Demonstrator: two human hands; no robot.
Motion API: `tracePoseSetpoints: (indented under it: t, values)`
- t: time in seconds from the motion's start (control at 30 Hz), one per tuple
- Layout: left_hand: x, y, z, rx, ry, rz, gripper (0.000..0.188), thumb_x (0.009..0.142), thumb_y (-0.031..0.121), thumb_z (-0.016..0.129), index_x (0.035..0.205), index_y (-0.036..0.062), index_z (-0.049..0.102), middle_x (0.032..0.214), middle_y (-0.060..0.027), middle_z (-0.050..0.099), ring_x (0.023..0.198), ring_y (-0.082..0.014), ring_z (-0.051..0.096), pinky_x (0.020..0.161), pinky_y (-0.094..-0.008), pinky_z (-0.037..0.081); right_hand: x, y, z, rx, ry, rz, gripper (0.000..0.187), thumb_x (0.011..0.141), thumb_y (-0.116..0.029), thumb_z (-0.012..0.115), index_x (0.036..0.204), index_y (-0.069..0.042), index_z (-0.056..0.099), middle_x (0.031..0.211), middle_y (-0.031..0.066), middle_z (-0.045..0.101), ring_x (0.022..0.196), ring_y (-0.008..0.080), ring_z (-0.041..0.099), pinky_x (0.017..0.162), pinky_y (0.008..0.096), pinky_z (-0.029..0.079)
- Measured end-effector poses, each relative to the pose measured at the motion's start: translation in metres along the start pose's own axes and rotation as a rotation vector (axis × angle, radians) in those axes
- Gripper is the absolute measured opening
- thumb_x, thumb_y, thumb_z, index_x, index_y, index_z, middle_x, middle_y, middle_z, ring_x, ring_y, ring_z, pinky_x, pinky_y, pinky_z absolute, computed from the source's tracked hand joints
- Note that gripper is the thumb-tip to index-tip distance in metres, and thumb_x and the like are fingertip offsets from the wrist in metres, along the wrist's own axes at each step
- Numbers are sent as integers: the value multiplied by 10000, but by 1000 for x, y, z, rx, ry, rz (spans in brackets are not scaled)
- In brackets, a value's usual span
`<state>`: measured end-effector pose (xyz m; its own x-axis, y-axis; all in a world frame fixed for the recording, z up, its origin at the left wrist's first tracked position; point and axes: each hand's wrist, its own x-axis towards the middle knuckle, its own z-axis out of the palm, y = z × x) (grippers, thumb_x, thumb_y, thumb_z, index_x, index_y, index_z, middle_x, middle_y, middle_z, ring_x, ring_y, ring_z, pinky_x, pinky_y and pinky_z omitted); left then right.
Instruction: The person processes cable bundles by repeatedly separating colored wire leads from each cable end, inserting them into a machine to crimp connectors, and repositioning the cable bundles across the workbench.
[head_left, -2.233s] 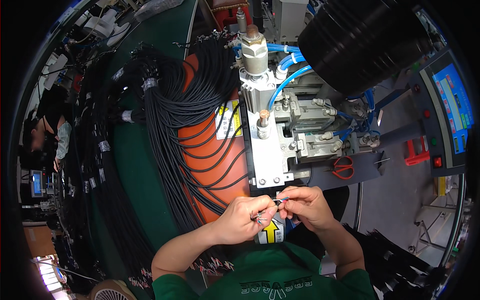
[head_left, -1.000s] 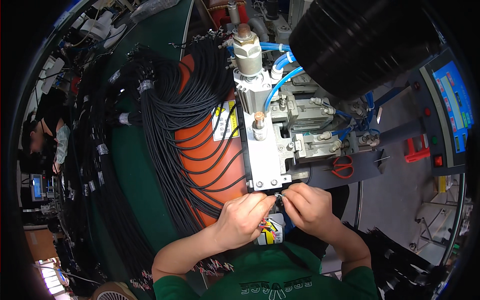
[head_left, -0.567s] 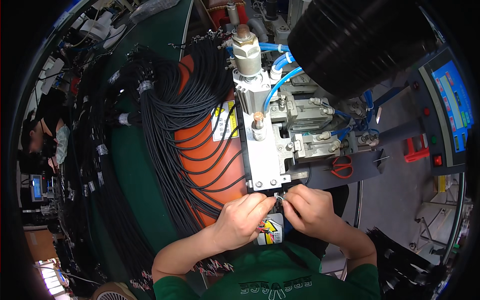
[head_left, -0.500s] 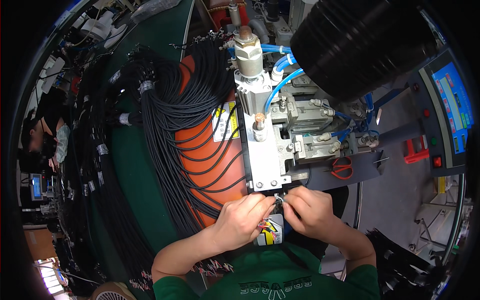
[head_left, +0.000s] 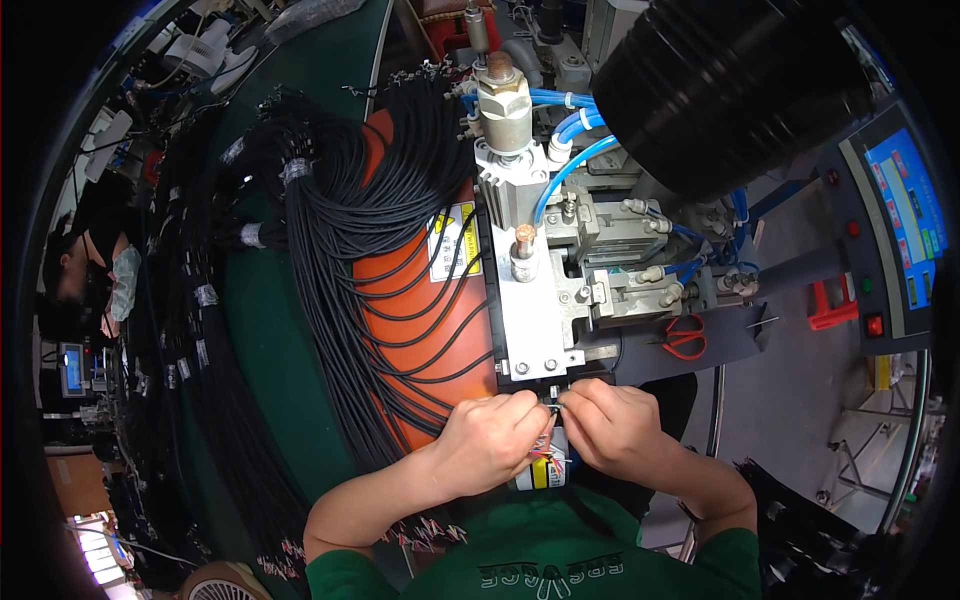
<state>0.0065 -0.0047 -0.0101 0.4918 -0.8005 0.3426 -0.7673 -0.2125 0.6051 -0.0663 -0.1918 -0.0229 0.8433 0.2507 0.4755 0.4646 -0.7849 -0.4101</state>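
Both my hands meet in front of the metal press machine (head_left: 520,310), just under its front edge. My left hand (head_left: 488,440) is closed in a pinch on a bundle of thin wires (head_left: 553,456), whose red and white ends stick out below its fingers. Fingertips of my right hand (head_left: 612,430) are pressed together close to the left ones, at a small pale wire end or part between them. What exactly the right fingers grip is too small to make out. A small metal piece (head_left: 554,391) shows at the machine's edge right above the fingertips.
Black cables (head_left: 330,250) lie in bundles across an orange surface (head_left: 425,340) and a green table (head_left: 255,330) on the left. Red-handled scissors (head_left: 685,338) rest to the machine's right. A black cylinder (head_left: 730,95) hangs above; a control screen (head_left: 905,210) stands far right.
The hands have shifted slightly, and the fingertips have drawn a little closer together. More of the coloured wire ends now show below the left hand. The view has moved a little.
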Motion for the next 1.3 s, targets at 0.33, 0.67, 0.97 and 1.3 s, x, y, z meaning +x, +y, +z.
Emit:
tracePoseSetpoints:
  t: [0.33,0.67,0.97,1.3]
  values:
    - [-1,-4,-6,-504,-65,-251,129,714,-5,668,798,17,573,686,-63,562,586,-221,583,544,-335,465,0,1,1,569,30,261,130,802,3,670,931,5,651,847,85,623,619,145,615,525,254,464]
    - [6,-15,-19,-746,-329,-240,89,898,53,578,832,-6,589,704,-63,557,618,-162,536,579,-292,431,6,20,-15,1241,-387,556,110,884,-22,637,965,41,675,882,72,640,599,68,595,534,182,452]
    - [8,-16,-22,-773,-434,-296,86,891,50,573,823,1,594,700,-49,570,619,-147,540,584,-288,441,9,30,-15,1358,-515,624,140,886,-37,651,994,46,683,860,75,651,584,66,587,514,177,440]
    - [0,6,1,-216,49,-125,97,758,0,654,715,3,568,586,-79,541,440,-222,515,419,-319,409,2,-3,9,232,114,124,108,736,-41,690,828,-36,634,752,62,598,533,174,584,464,291,458]
